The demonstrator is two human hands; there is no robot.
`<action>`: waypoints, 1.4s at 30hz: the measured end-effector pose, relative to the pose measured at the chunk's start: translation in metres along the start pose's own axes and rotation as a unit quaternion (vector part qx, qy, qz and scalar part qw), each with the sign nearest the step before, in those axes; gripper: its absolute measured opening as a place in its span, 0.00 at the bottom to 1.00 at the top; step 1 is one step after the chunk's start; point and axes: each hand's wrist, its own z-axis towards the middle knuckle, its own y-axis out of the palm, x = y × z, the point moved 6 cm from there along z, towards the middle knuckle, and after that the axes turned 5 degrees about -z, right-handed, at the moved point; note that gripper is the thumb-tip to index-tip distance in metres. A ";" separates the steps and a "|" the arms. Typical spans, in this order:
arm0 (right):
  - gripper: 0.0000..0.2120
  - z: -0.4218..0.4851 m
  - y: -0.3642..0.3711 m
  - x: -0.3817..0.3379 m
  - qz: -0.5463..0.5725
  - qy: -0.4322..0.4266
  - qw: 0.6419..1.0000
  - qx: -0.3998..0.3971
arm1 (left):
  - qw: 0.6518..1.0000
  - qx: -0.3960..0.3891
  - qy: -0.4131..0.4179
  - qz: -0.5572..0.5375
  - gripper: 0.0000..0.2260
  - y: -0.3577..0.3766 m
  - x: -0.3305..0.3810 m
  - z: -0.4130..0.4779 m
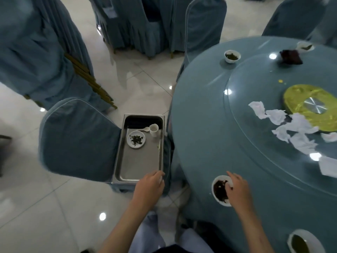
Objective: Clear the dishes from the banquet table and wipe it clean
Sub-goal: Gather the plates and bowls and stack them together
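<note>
Landmark: round banquet table point(200, 125) under blue-grey cloth and a glass top.

Right hand point(237, 189): grips a white ceramic bowl smeared with dark residue point(219, 192) at the table's near edge, thumb inside the bowl, fingers curved over its far rim.

Left hand point(150, 185): just left of the table, at the near right corner of a rectangular stainless-steel pan point(138, 165). Fingers curled at the rim; cannot tell whether gripping the pan or anything else.

Pan: beside the table's left edge, on the seat of a blue-covered chair point(78, 139). Holds a small white plate with dark scraps point(136, 139), a white cup lying on its side point(154, 129) and a white spoon point(144, 129) touching the cup.

On the table, far edge: two white bowls with green residue point(232, 56) point(304, 46) and a dark red cloth point(290, 57).

On the table, near right edge: another white bowl of green liquid point(302, 241).

Toward the table's centre: crumpled white paper napkins point(291, 128) against a yellow-green hub with a metal disc point(310, 105).
</note>
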 end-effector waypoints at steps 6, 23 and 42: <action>0.20 -0.001 0.005 0.036 0.056 0.040 0.997 -0.047 | 0.998 0.023 -0.050 -0.002 0.14 0.022 0.019 -0.035; 0.04 -0.050 -0.003 -0.015 0.216 -0.086 0.971 -0.065 | 0.922 -0.043 -0.102 -0.371 0.17 0.062 0.061 -0.058; 0.06 -0.083 -0.023 0.022 0.334 -0.027 0.941 -0.041 | 0.808 -0.064 -0.132 -0.571 0.11 0.087 0.095 -0.067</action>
